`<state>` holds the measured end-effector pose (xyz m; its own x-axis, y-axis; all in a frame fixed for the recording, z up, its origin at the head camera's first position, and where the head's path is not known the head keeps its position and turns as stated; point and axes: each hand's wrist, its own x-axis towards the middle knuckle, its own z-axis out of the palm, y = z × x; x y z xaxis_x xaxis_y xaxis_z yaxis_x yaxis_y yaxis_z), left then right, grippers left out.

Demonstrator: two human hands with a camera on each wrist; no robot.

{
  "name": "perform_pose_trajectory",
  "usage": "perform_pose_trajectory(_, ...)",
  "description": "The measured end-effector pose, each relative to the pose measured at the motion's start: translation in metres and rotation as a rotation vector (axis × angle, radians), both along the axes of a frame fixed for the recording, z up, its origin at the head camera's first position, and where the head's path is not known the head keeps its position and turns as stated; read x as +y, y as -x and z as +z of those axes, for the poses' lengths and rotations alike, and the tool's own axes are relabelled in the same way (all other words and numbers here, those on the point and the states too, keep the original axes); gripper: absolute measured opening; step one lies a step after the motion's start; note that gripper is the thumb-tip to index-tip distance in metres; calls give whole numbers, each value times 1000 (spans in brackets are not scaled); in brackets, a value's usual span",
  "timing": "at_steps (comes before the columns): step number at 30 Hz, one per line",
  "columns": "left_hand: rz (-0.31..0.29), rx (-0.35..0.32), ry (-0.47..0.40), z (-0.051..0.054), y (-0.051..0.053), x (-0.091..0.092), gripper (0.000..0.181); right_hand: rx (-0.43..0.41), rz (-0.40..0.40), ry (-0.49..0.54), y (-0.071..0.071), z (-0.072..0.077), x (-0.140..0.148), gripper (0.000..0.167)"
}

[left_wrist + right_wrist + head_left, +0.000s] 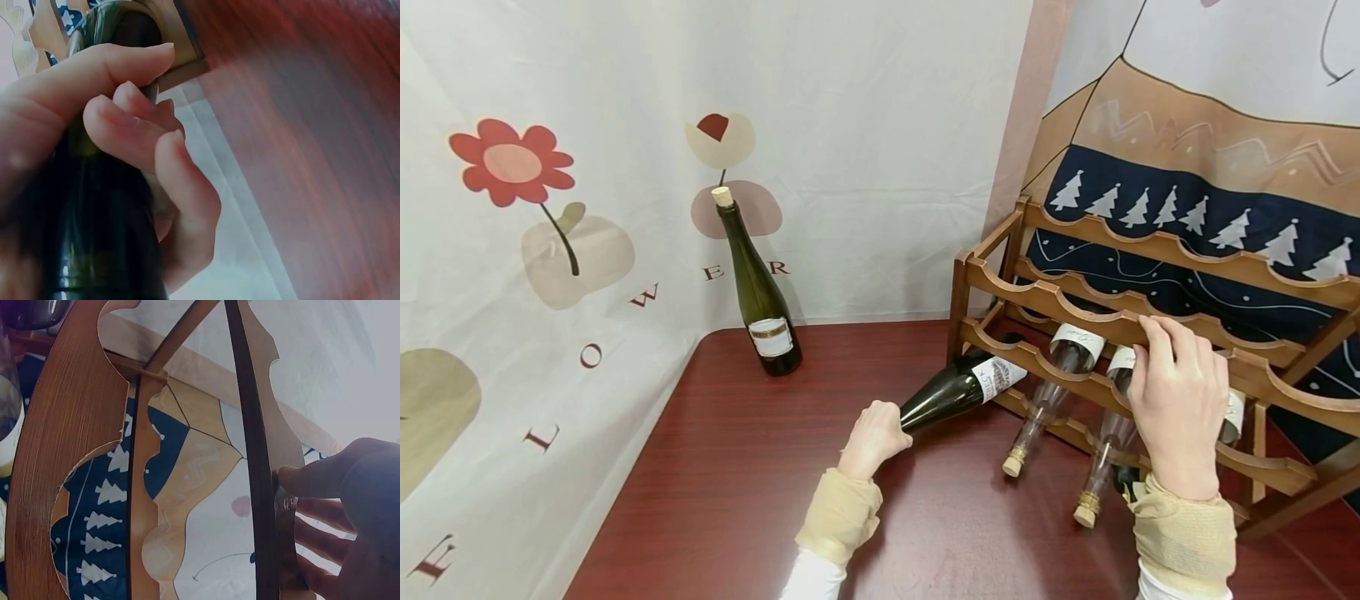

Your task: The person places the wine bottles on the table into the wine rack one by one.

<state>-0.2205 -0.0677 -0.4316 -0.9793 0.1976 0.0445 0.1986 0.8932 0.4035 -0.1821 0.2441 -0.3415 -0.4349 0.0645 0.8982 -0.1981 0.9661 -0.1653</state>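
In the head view my left hand (874, 435) grips the neck of a dark green bottle (946, 395), whose labelled base end lies in the left part of the wooden rack (1060, 310). The left wrist view shows my fingers (187, 181) curled round the dark bottle (103, 212). My right hand (1180, 400) holds the rack's front top rail. In the right wrist view the thumb (312, 479) of that hand presses one side of the rail (259, 462), with the other fingers along its edge.
Two clear corked bottles (1036, 423) (1103, 467) slant out of the rack's lower part, necks toward the front. A green corked bottle (758, 292) stands upright at the back left of the red-brown table (760, 492). Printed cloths (865, 150) hang behind.
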Motion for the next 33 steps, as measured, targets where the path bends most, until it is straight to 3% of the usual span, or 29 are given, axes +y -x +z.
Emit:
perform_pose_trajectory(11, -37, -32, -94, -2, -4, 8, 35, 5, 2, 3, 0, 1, -1, 27)
perform_pose_trajectory(17, -20, -64, -114, -6, -5, 16, 33, 12, -2, 2, 0, 0, -1, 26)
perform_pose_trajectory(33, 17, -51, -191, -13, -10, 31, 25, 19, -4, -11, 1, 1, -1, 25)
